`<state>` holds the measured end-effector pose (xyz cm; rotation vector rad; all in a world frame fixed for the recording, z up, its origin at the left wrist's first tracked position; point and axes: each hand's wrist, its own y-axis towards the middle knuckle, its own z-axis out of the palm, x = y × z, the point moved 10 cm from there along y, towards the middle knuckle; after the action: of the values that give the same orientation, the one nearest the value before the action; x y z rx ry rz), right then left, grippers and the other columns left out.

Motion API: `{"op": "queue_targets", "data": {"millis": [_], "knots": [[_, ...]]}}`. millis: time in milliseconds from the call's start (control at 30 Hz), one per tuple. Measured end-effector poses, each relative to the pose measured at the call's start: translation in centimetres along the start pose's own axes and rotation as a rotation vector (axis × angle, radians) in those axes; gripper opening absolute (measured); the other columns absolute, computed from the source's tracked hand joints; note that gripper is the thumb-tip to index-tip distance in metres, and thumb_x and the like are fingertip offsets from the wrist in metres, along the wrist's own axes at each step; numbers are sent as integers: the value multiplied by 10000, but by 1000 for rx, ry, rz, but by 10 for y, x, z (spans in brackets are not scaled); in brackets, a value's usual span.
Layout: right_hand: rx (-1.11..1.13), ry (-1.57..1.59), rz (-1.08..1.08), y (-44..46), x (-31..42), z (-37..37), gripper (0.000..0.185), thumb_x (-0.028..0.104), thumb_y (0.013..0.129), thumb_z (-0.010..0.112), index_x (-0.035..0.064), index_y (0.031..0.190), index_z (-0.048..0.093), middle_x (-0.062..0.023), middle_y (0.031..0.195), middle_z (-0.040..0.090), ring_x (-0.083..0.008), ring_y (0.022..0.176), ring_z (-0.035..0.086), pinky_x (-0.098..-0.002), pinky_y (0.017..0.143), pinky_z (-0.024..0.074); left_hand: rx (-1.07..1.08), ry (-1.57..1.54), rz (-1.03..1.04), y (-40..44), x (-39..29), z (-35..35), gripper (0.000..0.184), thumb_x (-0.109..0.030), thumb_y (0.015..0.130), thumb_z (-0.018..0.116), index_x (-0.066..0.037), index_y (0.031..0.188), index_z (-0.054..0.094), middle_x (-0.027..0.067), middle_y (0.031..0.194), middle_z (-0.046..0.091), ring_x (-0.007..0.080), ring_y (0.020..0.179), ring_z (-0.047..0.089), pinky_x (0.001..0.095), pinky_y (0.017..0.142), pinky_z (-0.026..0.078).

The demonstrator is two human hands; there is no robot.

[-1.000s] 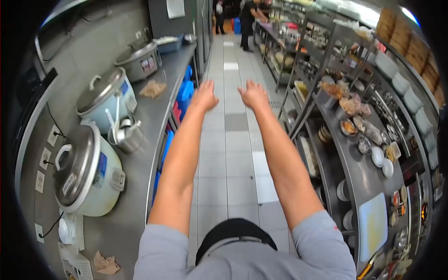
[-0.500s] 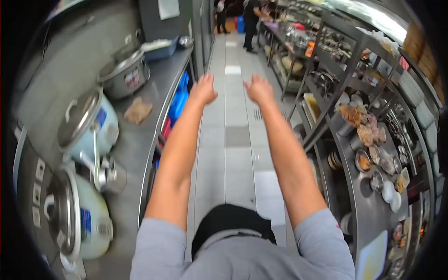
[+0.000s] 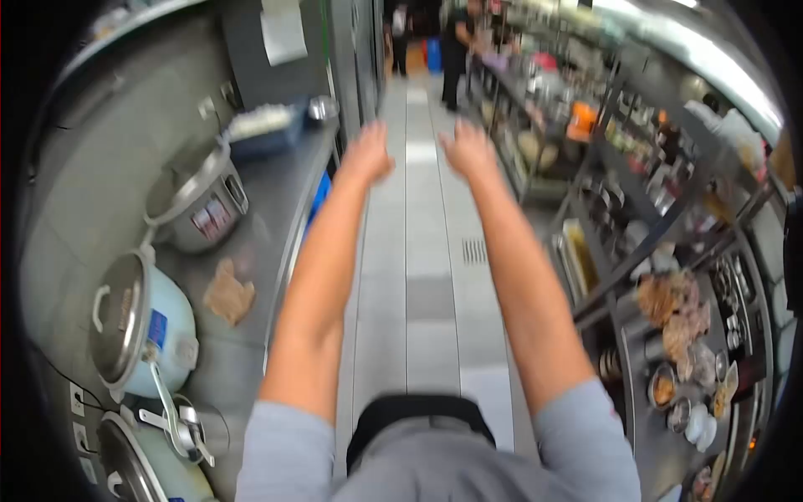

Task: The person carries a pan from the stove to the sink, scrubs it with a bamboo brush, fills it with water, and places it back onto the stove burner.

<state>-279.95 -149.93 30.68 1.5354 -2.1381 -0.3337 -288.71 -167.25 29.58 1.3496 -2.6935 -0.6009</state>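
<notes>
Both my arms reach straight ahead above the tiled aisle floor (image 3: 429,343). My left hand (image 3: 366,156) is open, slightly blurred, with its fingers pointing forward and nothing in it. It is nearest to the edge of the steel counter (image 3: 276,201) on the left, apart from it. My right hand (image 3: 468,152) is likewise open and bare, with its thumb out towards the left hand. The steel shelving (image 3: 619,268) stands to its right, not touched.
Along the left counter stand a light-blue rice cooker (image 3: 167,356), a grey cooker (image 3: 209,219), a brown cloth (image 3: 228,293) and a blue tub (image 3: 268,142). Bowls of food (image 3: 663,386) sit on the right. Ahead are a person in dark clothes (image 3: 456,54) and another person (image 3: 400,42).
My view has moved forward along the aisle: the cookers, cloth and right-hand bowls now lie lower in the picture. Both hands stay stretched out ahead, bare as before.
</notes>
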Motion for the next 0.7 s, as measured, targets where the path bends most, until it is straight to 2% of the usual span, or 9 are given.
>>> {"op": "queue_targets", "data": {"millis": [67,100,167,300,367,467,533,633,700], "knots": [[-3,-4,-39,7,-15,65,591,483,921,437,57,1332,431,-108,1347,481,-344,1215,451,-465,1003,350,4,-53,-2,-5,26,80,737,-229,795,595,-32,1427,273,129,1508,248,270,1394,232,398,1115,274],[-24,-4,-50,24,-14,71,591,483,921,437,57,1332,431,-108,1347,481,-344,1215,451,-465,1003,350,17,-51,-6,10,34,91,734,-227,798,593,-32,1428,271,131,1509,247,272,1393,236,395,1114,275],[138,1,32,54,-21,114,593,479,924,435,47,1330,426,-110,1358,468,-359,1243,425,-460,1016,344,43,-34,-1,52,50,108,728,-221,804,588,-30,1430,269,136,1509,244,275,1390,243,388,1113,278],[127,49,50,109,-48,173,600,475,928,425,47,1347,406,-99,1390,436,-365,1294,371,-455,1035,329,104,-87,-30,115,65,175,748,-227,800,600,-35,1436,255,136,1511,237,272,1397,231,401,1122,258],[84,74,45,156,-59,174,590,471,924,437,46,1333,417,-98,1394,432,-363,1293,372,-455,1033,331,80,-85,4,167,71,167,754,-238,800,610,-36,1435,258,138,1510,240,271,1396,232,408,1123,253],[114,63,-10,232,-43,143,591,474,922,443,46,1328,417,-107,1391,436,-367,1294,370,-455,1034,330,-45,-36,41,241,77,86,743,-236,808,594,-47,1440,252,103,1520,229,262,1400,222,418,1129,241],[1,0,-54,294,-27,126,594,478,922,440,51,1334,410,-118,1378,448,-374,1284,377,-456,1029,338,-29,-5,3,287,95,73,748,-238,807,596,-51,1442,248,97,1522,226,262,1399,223,425,1126,243],[87,-11,7,321,-48,184,603,489,919,436,56,1338,407,-125,1368,459,-377,1242,421,-463,1002,370,101,-40,-47,320,105,136,749,-240,810,590,-61,1446,237,95,1525,218,264,1397,224,446,1120,248],[-4,-11,-25,354,-68,227,604,492,919,435,55,1335,412,-122,1364,463,-372,1233,432,-465,999,373,12,-70,-12,346,124,186,728,-241,815,576,-60,1441,250,102,1517,235,268,1391,235,451,1108,269]]}}
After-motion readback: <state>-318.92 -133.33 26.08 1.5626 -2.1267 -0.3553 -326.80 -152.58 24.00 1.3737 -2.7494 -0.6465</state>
